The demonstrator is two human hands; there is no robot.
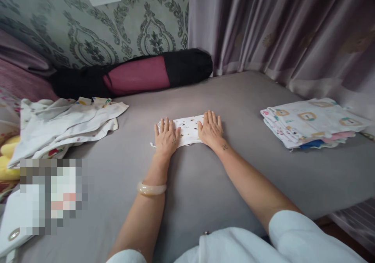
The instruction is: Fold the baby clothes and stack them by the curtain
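Note:
A small white cloth pouch [189, 131] with a tiny printed pattern lies flat on the grey bed sheet [202, 192]. What looks like a drawstring end pokes out at its left side. Pressing on its left part is my left hand [166, 138], palm down with the fingers stretched out. My right hand [211, 129] rests flat on the right part, fingers also extended. The middle of the pouch shows between the two hands; its ends are partly hidden under them.
A folded stack of printed cloths [313, 120] sits at the right. Loose white cloths [67, 122] are piled at the left, near a pale device [17, 216], partly blurred out. A long black and maroon bag [137, 75] lies along the wall. Purple curtains [249, 24] hang behind.

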